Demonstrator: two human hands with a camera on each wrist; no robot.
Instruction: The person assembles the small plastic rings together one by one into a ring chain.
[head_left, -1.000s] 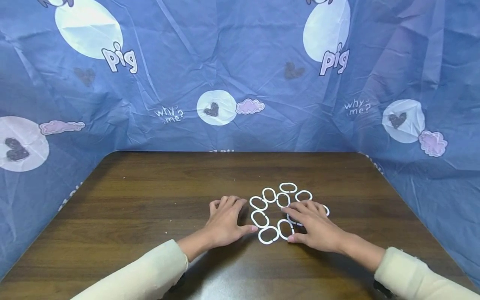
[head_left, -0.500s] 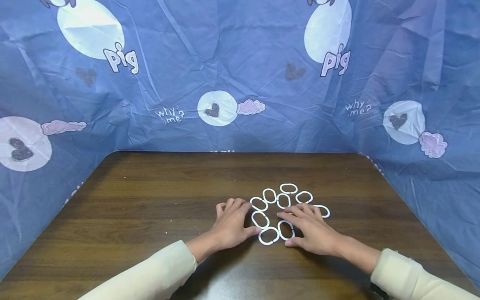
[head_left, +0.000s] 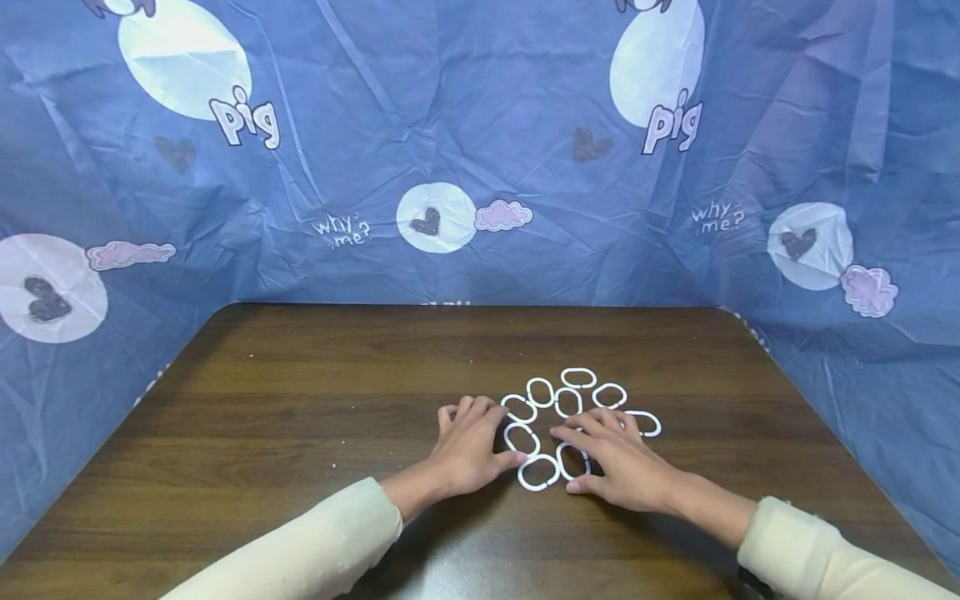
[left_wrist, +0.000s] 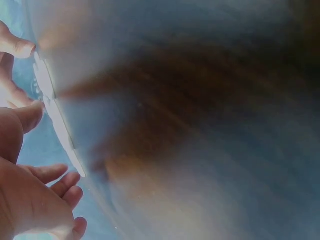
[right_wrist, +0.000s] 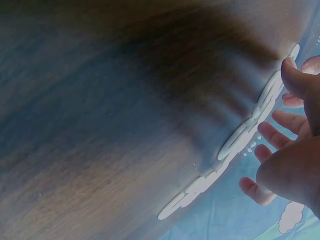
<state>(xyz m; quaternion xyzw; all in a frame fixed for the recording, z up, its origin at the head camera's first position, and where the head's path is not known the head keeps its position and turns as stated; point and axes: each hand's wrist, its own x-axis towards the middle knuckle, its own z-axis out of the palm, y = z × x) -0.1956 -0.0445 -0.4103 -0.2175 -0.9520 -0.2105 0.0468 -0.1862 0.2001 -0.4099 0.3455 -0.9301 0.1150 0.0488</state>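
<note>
Several white oval rings, each with a small gap, lie flat on the table in a loose loop right of the middle. My left hand is at the loop's left side, its fingers spread and loosely bent; its fingertips and thumb reach the nearest rings. Over the loop's right side is my right hand, fingers spread, covering part of the rings, with its thumb beside the near right ring. Neither hand grips a ring. The right wrist view shows the rings edge-on beside the right fingers.
The dark brown wooden table extends around the rings, with a few tiny white specks on it. A blue printed cloth hangs behind the table and along both sides. Cream sleeves cover both forearms.
My left hand has moved right, up against the left rings. The right hand has shifted slightly left and nearer, uncovering more of the far right ring. The rings lie almost as before.
</note>
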